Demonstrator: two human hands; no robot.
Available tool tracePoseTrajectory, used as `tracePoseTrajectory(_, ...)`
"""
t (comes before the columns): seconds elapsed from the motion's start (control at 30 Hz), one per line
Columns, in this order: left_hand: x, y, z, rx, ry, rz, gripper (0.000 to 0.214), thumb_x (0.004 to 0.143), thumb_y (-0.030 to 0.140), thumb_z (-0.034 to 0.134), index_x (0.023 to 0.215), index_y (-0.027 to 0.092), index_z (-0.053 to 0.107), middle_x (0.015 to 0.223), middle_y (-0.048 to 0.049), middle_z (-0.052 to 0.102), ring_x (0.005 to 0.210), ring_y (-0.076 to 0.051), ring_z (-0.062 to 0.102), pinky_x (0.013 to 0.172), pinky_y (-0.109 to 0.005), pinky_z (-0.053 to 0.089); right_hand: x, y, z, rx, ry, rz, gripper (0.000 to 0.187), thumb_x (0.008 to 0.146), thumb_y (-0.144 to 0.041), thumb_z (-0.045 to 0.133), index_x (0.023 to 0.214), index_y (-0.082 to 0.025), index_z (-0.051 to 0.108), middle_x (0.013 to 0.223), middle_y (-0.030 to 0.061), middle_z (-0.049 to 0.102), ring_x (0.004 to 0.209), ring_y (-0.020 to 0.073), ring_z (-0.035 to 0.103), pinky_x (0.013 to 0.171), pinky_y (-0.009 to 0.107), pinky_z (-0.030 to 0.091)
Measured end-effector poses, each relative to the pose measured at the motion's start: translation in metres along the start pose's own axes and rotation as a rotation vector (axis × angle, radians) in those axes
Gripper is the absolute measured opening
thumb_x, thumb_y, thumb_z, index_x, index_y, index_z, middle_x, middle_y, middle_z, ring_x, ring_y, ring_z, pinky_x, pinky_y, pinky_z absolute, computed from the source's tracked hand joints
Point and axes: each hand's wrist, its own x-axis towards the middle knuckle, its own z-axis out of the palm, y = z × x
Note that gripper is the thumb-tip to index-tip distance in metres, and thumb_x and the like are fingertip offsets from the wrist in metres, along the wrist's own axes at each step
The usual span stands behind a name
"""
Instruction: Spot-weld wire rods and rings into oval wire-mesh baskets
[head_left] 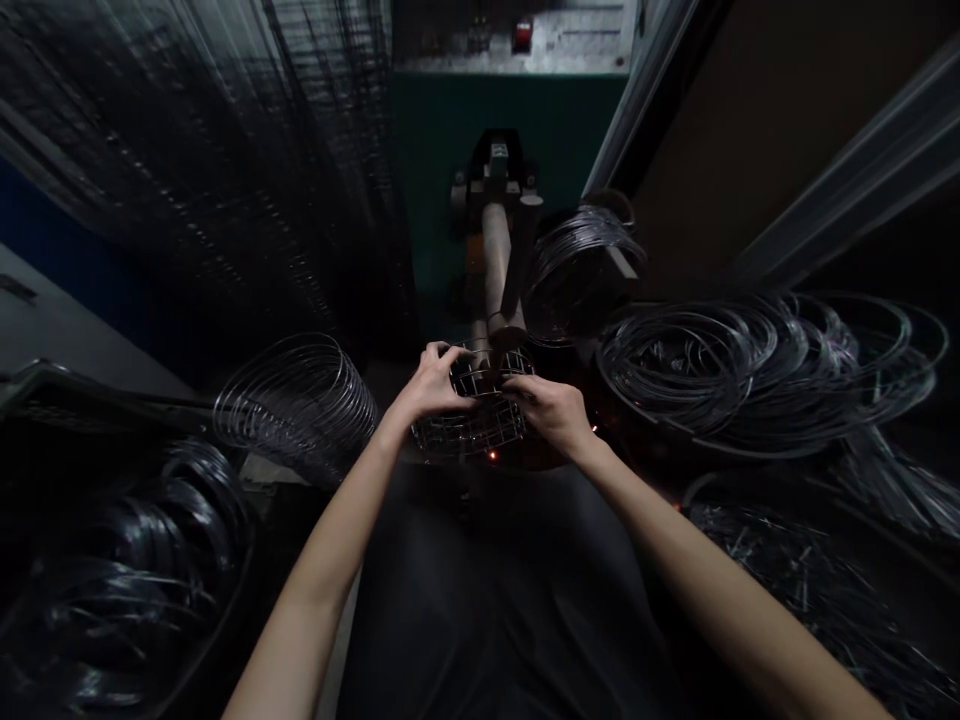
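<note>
A small wire-mesh basket (472, 425) sits under the arm of a welding machine (496, 250), just in front of my lap. My left hand (429, 385) grips the basket's left rim, fingers curled over the wires. My right hand (551, 408) holds the right rim the same way. The machine's rod-shaped electrode arm comes down into the basket between my hands. Small orange sparks glow at the basket's lower edge (493, 456).
A stack of wire rings (296, 400) lies to the left, with more dark rings in a bin (127, 560) below it. Large heaps of wire hoops (750, 365) fill the right side. Wire panels (225, 150) lean at the upper left. A green machine body with a red switch (523, 35) stands behind.
</note>
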Motion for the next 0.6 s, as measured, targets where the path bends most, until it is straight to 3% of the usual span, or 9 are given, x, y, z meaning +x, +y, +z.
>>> tracePoseTrajectory(0.23,0.02,-0.009,-0.001,0.016,-0.003,-0.025,0.077,0.053,0.036,0.084,0.122,0.02,0.054,0.122,-0.0102,0.036,0.124,-0.032,0.041,0.109,-0.048,0.036,0.016,0.005,0.005,-0.023,0.026,0.058,0.019,0.09,-0.036,0.057,0.094,-0.025,0.071,0.097,0.0034,0.066,0.074,0.0136,0.063,0.055,0.022,0.041)
tracePoseTrajectory(0.37,0.016,-0.012,-0.005,-0.05,-0.023,-0.023,0.092,0.051,0.041,0.086,0.131,0.021,0.047,0.132,-0.0126,0.036,0.129,-0.033,0.037,0.111,-0.049,0.033,0.024,0.016,-0.005,0.129,0.022,0.038,0.02,0.088,-0.031,0.057,0.102,-0.024,0.07,0.099,0.0052,0.065,0.082,0.0168,0.063,0.066,0.025,0.047)
tracePoseTrajectory(0.43,0.015,-0.018,-0.011,-0.137,-0.021,-0.014,0.096,0.057,0.045,0.082,0.14,0.023,0.038,0.139,-0.0122,0.036,0.132,-0.031,0.037,0.112,-0.047,0.032,0.039,0.026,-0.011,0.134,0.03,0.048,0.023,0.089,-0.026,0.054,0.107,-0.022,0.068,0.1,0.0065,0.067,0.086,0.0188,0.063,0.071,0.028,0.048)
tracePoseTrajectory(0.5,0.017,-0.026,-0.018,-0.179,0.051,-0.035,0.076,0.075,0.044,0.069,0.141,0.022,0.038,0.14,-0.0112,0.042,0.131,-0.027,0.04,0.111,-0.043,0.033,0.059,0.036,-0.014,0.03,-0.027,0.073,0.028,0.089,-0.02,0.049,0.11,-0.021,0.067,0.101,0.0076,0.068,0.086,0.02,0.064,0.071,0.028,0.048)
tracePoseTrajectory(0.6,0.025,-0.041,-0.025,-0.128,0.1,-0.076,0.038,0.087,0.03,0.053,0.123,0.019,0.059,0.122,-0.008,0.062,0.117,-0.022,0.055,0.104,-0.036,0.04,0.093,0.048,-0.01,-0.139,-0.261,0.051,0.03,0.085,-0.012,0.05,0.106,-0.021,0.069,0.098,0.008,0.07,0.083,0.0201,0.065,0.066,0.026,0.046)
